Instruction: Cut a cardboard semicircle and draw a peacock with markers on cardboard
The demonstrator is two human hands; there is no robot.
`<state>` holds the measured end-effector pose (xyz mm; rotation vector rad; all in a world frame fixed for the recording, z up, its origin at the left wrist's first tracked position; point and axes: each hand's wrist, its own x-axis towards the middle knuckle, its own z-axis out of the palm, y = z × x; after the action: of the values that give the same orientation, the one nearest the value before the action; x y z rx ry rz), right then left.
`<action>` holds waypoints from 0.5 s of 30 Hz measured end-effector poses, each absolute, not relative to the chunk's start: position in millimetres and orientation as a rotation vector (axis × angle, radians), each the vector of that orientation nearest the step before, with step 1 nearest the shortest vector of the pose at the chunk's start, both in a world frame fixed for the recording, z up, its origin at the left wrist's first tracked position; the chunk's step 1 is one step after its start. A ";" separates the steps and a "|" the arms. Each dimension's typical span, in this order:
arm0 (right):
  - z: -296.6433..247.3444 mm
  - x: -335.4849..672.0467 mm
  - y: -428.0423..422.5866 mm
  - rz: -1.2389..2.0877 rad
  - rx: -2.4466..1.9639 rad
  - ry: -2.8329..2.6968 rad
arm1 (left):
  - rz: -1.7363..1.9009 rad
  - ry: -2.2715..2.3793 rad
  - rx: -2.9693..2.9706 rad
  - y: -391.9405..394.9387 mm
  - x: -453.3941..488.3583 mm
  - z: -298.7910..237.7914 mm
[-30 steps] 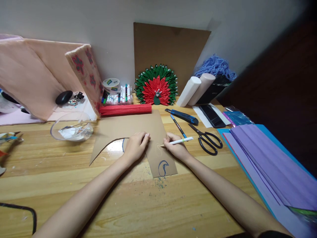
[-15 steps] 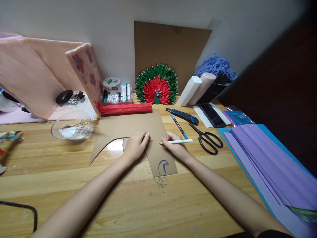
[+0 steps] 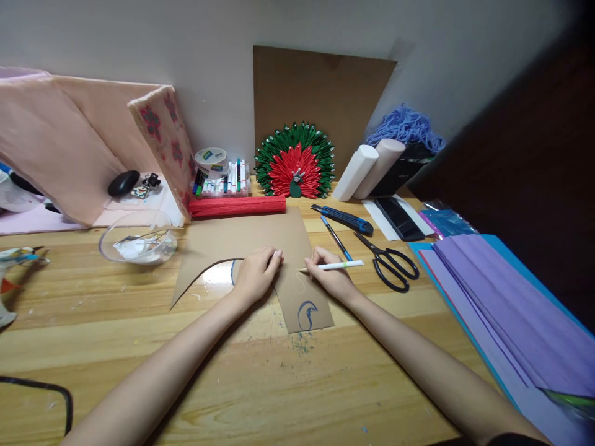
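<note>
A brown cardboard sheet [image 3: 251, 238] with a curved cut-out lies on the wooden table [image 3: 288, 384]. My left hand [image 3: 257, 275] rests on it with fingers curled, pressing it down. My right hand [image 3: 331, 279] grips a white pencil [image 3: 337, 266] whose tip touches the cardboard beside faint pencil lines. A small blue-outlined shape [image 3: 307, 313] is drawn near the sheet's lower corner.
Black scissors [image 3: 389, 263], a blue pen [image 3: 335, 238] and a utility knife [image 3: 344, 218] lie to the right. Purple and blue paper sheets [image 3: 502, 303] fill the right edge. A glass bowl [image 3: 138, 243], red paper roll [image 3: 237, 205], markers [image 3: 222, 179] and a paper peacock [image 3: 294, 160] stand behind.
The pencil tilted flatter between the earliest frame and now, its tip staying on the cardboard. The left hand has not moved.
</note>
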<state>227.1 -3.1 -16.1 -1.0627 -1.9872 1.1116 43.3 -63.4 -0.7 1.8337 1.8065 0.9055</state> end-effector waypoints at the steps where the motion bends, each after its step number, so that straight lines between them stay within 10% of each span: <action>1: -15.5 226.7 -3.7 1.108 -1.063 -1.990 | 0.907 1.806 1.832 -63.5 43.3 -0.5; 15: -9.9 223.6 -8.5 1.157 -1.040 -2.048 | 0.915 1.803 1.830 -64.0 43.3 -0.8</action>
<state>223.6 -8.5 -9.9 -1.0399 -2.0479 1.1575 43.3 -64.0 -0.8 1.8301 1.8027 0.9155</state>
